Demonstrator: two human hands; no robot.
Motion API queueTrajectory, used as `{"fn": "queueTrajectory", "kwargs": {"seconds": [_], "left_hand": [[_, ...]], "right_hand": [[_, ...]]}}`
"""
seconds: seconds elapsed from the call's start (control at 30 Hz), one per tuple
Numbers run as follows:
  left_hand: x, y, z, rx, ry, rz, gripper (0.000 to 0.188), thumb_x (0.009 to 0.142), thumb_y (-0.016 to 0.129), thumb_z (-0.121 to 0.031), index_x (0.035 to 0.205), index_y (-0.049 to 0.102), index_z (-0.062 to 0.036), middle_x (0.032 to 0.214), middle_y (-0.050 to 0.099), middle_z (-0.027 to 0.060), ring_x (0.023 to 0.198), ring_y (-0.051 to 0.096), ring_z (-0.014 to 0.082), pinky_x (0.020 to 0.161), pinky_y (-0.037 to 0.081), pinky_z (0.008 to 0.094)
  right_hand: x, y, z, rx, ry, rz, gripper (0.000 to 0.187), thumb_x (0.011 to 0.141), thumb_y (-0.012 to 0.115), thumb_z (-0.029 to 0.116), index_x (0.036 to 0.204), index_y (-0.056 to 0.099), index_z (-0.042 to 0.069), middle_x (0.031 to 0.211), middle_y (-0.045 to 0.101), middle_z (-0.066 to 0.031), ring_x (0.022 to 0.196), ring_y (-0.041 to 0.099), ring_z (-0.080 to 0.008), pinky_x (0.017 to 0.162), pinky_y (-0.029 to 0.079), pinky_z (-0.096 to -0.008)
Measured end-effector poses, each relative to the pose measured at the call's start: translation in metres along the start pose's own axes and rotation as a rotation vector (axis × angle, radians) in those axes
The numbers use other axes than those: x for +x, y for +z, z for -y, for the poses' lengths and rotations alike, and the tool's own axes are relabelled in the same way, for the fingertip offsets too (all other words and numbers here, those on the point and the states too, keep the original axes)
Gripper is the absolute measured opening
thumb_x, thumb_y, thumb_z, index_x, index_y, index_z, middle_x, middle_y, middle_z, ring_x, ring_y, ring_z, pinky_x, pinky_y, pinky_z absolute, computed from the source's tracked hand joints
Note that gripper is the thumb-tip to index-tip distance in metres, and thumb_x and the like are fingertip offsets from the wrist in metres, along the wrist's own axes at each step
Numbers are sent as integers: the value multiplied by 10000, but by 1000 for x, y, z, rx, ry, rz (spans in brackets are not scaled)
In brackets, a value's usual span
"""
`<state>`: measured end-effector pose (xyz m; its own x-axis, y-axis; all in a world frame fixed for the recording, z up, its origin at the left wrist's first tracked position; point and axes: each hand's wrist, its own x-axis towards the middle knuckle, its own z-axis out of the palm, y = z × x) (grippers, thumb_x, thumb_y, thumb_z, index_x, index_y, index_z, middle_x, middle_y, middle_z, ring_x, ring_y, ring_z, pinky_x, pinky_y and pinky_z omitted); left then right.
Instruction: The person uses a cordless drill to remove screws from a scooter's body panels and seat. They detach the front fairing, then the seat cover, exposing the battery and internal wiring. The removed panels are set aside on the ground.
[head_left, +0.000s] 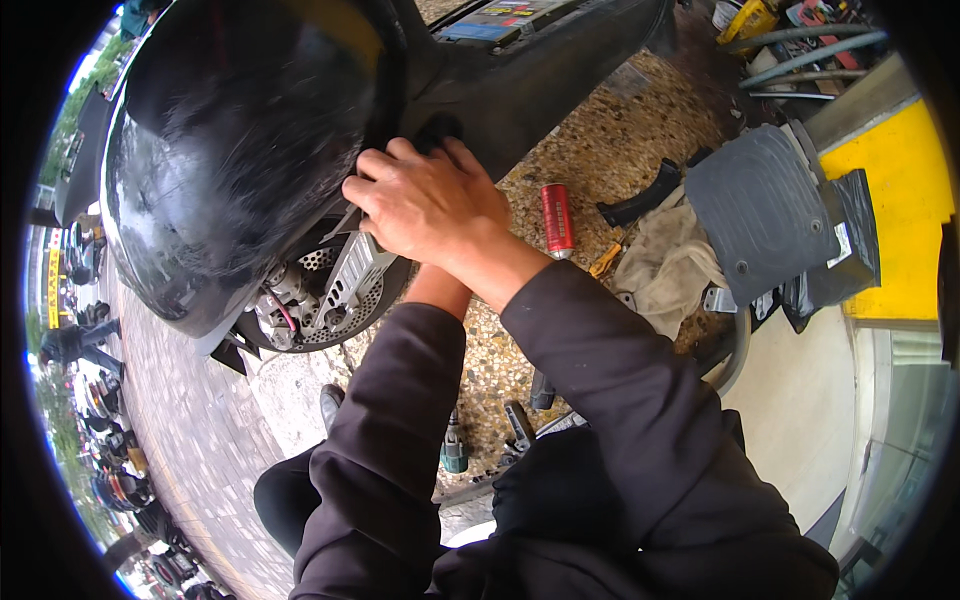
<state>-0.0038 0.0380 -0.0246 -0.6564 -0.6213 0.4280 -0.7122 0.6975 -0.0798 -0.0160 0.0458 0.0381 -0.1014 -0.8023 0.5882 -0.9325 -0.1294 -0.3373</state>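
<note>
A large glossy black scooter body panel [240,170], scuffed and scratched, fills the upper left. My right hand [425,205] is closed at its lower right edge, fingers bent over the rim beside a dark gap. The right wrist crosses over my left forearm [440,290]. My left hand lies behind the right one, so its fingers are hidden. Just below the hands is a wheel with a perforated brake disc [372,300], a silver slotted cover [350,272] and a brake caliper [285,298].
A red can [557,222] stands on the pebbled floor, right of my hands. Beyond it lie a beige rag [668,262] and a grey mat-like panel [762,212]. A green-and-black power tool [454,448] is near my knees. Parked motorbikes [125,470] line the far left.
</note>
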Motion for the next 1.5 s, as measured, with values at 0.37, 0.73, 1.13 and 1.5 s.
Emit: {"fn": "queueTrajectory", "kwargs": {"seconds": [0.37, 0.73, 1.13, 1.5], "left_hand": [[-107, -38, 69, -904, -544, 179, 394, 762, 774, -85, 1105, 622, 31, 999, 668, 173, 905, 660, 272, 772, 550, 385], [-32, -8, 127, -985, -121, 167, 384, 785, 722, -138, 1133, 626, -8, 1129, 655, 164, 1055, 648, 283, 911, 500, 359], [-44, -27, 109, -1315, -391, 113, 312, 969, 603, -179, 1205, 608, 25, 931, 597, 2, 732, 477, 61, 629, 417, 218], [-35, -36, 121, -1228, -361, 176, 349, 885, 548, -159, 1174, 619, 23, 913, 617, 49, 774, 542, 157, 710, 476, 309]], "right_hand": [[-16, -22, -26, 355, -54, 118, 336, 653, 846, 210, 883, 657, 52, 919, 620, -78, 875, 633, -291, 752, 529, -412], [-21, -22, -17, 554, -6, -73, 312, 677, 804, 202, 898, 690, 14, 981, 665, -115, 931, 650, -320, 817, 539, -397], [-61, 51, -97, 1407, 1492, -430, 630, 914, 567, 603, 1241, 551, 65, 1069, 633, -110, 893, 627, -268, 813, 520, -466], [-48, 86, -97, 1798, 1660, -595, 758, 934, 355, 737, 1330, 491, 106, 1192, 583, -114, 1043, 595, -290, 887, 514, -514]]}}
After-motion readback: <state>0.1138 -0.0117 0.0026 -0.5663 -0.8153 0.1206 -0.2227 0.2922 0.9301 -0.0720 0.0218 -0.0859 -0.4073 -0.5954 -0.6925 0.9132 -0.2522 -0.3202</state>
